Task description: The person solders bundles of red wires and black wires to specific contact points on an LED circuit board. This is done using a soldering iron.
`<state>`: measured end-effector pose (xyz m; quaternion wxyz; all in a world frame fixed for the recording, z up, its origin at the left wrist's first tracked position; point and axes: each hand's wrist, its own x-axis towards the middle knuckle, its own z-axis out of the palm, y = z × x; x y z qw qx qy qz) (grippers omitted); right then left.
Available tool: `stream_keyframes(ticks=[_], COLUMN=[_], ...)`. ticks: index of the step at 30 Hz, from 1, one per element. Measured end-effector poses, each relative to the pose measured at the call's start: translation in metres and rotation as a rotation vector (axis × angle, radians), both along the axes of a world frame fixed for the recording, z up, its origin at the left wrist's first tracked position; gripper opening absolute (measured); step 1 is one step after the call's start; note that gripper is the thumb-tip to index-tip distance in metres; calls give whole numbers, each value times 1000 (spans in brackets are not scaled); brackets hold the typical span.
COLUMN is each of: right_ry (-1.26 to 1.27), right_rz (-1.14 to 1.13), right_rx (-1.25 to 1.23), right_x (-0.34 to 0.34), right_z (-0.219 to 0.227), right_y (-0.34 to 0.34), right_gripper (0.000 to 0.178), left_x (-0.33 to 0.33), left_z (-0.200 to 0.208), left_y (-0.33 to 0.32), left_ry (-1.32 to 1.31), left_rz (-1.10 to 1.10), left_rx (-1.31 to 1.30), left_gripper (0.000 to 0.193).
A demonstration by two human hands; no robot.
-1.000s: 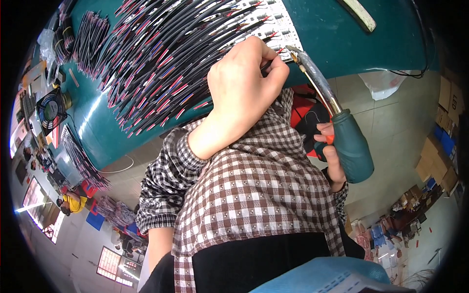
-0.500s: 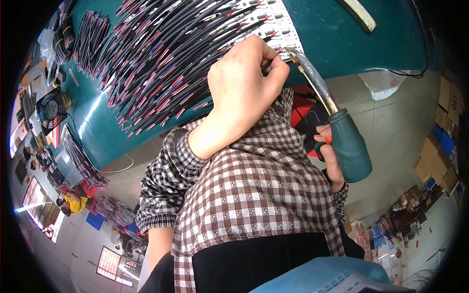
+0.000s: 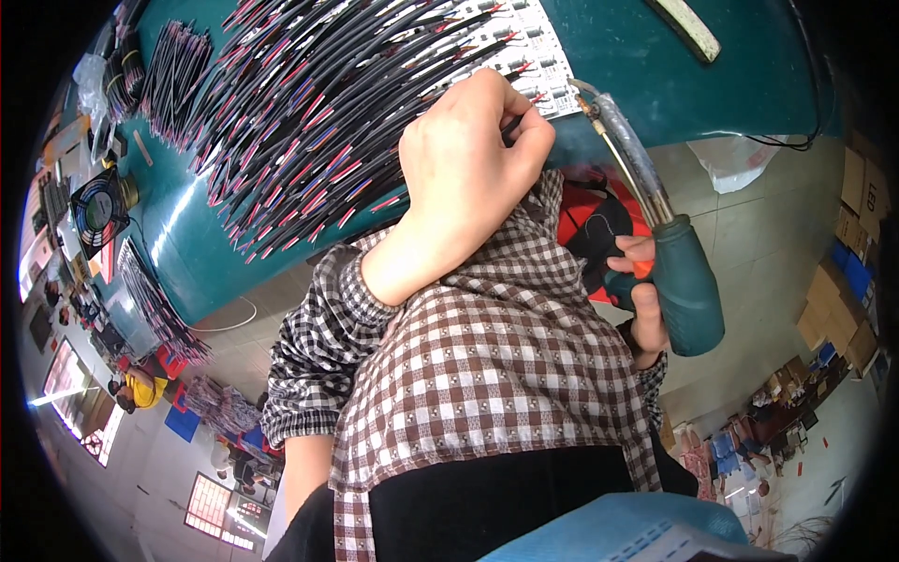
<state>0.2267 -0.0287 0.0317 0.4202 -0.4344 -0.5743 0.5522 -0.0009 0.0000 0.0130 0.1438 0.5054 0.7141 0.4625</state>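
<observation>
My left hand is closed in a pinch at the near edge of a white circuit board. The stripped red end of a cable shows just past its fingertips; the rest of that cable is hidden under the hand. Many black cables with red, white and blue wire ends lie fanned leftward from the board. In my right hand is a soldering gun with a dark green handle, gripped around its trigger side. Its metal tip and thin feed tube point at the board's near right corner, apparently just off it.
On the green table lie a pale-edged bar at the far right and another cable bundle at the left. A small fan stands by the left edge. A clear plastic bag hangs off the near right edge.
The soldering gun has shifted right and slightly nearer with my right hand, its tip drawing away from the cable end. My left hand stays where it was.
</observation>
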Motion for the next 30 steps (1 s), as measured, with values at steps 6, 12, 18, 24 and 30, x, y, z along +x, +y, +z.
stream_keyframes(ticks=[6,12,18,24,30], right_ry=[-114,303,702,1017,800], right_rz=[171,-91,-72,151,-6], right_rx=[247,30,-78,-176,-39], right_x=[1,-12,29,60,49], right_z=[10,16,33,32,69], right_y=[9,43,128,197,173], right_gripper=[53,65,69,68,66], left_x=[1,5,12,23,44], left_z=[14,27,79,101,120], left_y=[-2,-4,-26,-24,-21], left_ry=[12,59,13,496,585], left_rz=[-6,-63,-311,-444,-737], left_rx=[16,-45,-244,25,-46], left_gripper=[14,15,20,43,54])
